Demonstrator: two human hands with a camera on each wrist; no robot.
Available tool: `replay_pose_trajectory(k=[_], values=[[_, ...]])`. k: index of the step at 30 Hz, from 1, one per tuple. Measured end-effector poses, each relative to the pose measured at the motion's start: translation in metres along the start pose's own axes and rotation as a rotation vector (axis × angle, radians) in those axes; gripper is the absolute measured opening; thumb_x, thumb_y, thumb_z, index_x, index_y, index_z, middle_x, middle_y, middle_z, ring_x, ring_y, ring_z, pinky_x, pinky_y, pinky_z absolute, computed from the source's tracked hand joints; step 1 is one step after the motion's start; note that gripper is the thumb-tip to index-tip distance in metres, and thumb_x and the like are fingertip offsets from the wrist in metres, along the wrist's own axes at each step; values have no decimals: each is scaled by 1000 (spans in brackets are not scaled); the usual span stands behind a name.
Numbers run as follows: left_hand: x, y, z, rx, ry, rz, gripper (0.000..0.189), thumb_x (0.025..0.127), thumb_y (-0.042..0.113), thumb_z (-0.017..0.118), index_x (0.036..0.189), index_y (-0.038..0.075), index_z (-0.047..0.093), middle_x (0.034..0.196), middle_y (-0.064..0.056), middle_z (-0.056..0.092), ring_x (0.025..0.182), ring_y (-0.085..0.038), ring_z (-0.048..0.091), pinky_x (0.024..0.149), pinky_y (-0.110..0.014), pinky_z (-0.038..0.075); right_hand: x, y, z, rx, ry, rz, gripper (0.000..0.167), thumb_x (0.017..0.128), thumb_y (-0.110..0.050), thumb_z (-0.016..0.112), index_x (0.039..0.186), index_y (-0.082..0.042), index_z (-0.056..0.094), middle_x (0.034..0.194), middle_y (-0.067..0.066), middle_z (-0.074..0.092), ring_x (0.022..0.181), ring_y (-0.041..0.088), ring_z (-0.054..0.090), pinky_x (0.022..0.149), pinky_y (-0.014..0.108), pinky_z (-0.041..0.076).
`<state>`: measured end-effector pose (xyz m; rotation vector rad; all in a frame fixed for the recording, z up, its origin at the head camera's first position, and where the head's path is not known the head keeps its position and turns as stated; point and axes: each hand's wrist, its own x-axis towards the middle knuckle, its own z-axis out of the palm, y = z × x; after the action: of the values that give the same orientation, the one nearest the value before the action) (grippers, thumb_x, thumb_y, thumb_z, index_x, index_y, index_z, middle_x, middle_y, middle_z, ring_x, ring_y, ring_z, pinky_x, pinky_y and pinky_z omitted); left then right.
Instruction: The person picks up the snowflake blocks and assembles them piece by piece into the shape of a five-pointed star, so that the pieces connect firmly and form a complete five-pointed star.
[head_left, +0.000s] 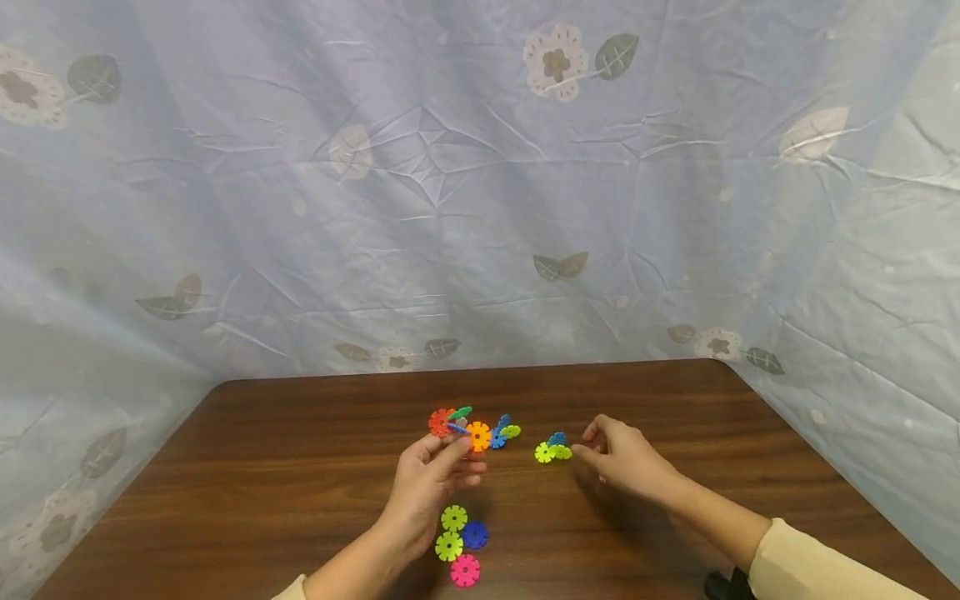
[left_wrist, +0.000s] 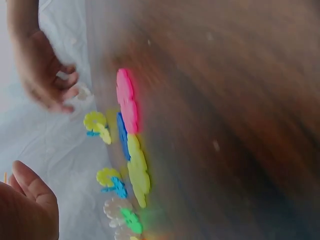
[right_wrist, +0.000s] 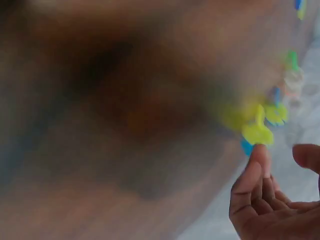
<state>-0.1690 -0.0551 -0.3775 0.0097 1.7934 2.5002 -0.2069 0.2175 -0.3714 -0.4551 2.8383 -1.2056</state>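
Note:
My left hand (head_left: 427, 492) pinches an orange notched disc (head_left: 478, 436) between thumb and fingers. A red disc (head_left: 441, 422) and a green disc (head_left: 461, 412) appear just beyond its fingertips. Right of the orange disc, a blue disc (head_left: 497, 438) is joined with a yellow-green one (head_left: 511, 432). My right hand (head_left: 630, 458) is beside a small cluster of yellow-green discs (head_left: 544, 452) with a blue disc (head_left: 557, 437). In the right wrist view, thumb and forefinger are spread apart, the forefinger tip right at the cluster's yellow-green disc (right_wrist: 257, 134).
Nearer me on the brown wooden table (head_left: 300, 483) lie two yellow-green discs (head_left: 453, 517), a dark blue disc (head_left: 475, 534) and a pink disc (head_left: 465, 571). A black object (head_left: 727, 585) shows by the right sleeve. Patterned pale cloth (head_left: 450, 208) hangs around the table.

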Motion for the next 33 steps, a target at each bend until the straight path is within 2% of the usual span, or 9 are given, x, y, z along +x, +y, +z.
replay_pose_trajectory(k=[4,7,9,13,18,22,24,28,33], values=[[1,1,-3,16,7,-6,11,102,14,66,96,9,59,86,2,74,79,-12,75,72,-21,63,3,10,11,-15,-87,-65,27,100,-11,68,118,7,58,83,6,67,66,12,60,54,23,50],[1,1,-4,44,2,-11,10,102,15,67,98,8,60,88,2,73,81,-12,74,73,-22,63,9,11,18,-35,-80,-112,30,99,-5,67,125,6,58,84,5,68,67,10,58,55,22,48],[0,2,-5,60,1,-12,10,102,14,67,99,8,60,89,2,72,81,-13,74,73,-23,62,14,11,20,-38,-79,-114,31,100,-4,66,128,6,58,85,6,69,67,11,59,54,22,49],[-1,4,-7,64,9,-11,10,102,14,67,98,8,60,88,2,71,81,-13,74,73,-23,62,25,11,22,-9,-98,-111,27,101,-2,64,126,6,61,85,9,73,65,14,64,55,24,53],[-1,5,-10,71,9,-21,10,102,14,67,100,7,61,88,3,71,82,-13,73,74,-22,62,35,14,24,81,-134,-92,16,102,1,60,115,7,66,83,12,72,66,17,69,58,26,59],[-1,5,-11,81,3,-25,11,102,15,67,102,6,62,88,3,71,82,-13,73,74,-23,62,37,17,20,77,-132,-94,14,102,5,56,107,5,68,86,14,71,70,18,70,61,26,59],[-1,5,-11,82,1,-25,11,102,15,67,103,6,62,88,3,72,82,-13,73,74,-22,62,37,18,17,46,-119,-99,17,100,5,54,109,5,69,94,16,72,72,18,70,63,26,59],[-1,4,-11,84,-3,-26,11,102,15,67,103,6,62,88,2,72,82,-13,73,73,-22,62,36,16,17,-8,-84,-47,25,101,1,55,124,5,63,108,17,72,79,19,70,66,30,58],[-1,4,-11,89,-1,-32,12,103,16,67,103,6,61,89,1,72,83,-13,73,73,-22,62,33,9,28,-17,-45,36,44,103,-18,64,135,10,52,106,16,71,78,16,65,67,31,55]])
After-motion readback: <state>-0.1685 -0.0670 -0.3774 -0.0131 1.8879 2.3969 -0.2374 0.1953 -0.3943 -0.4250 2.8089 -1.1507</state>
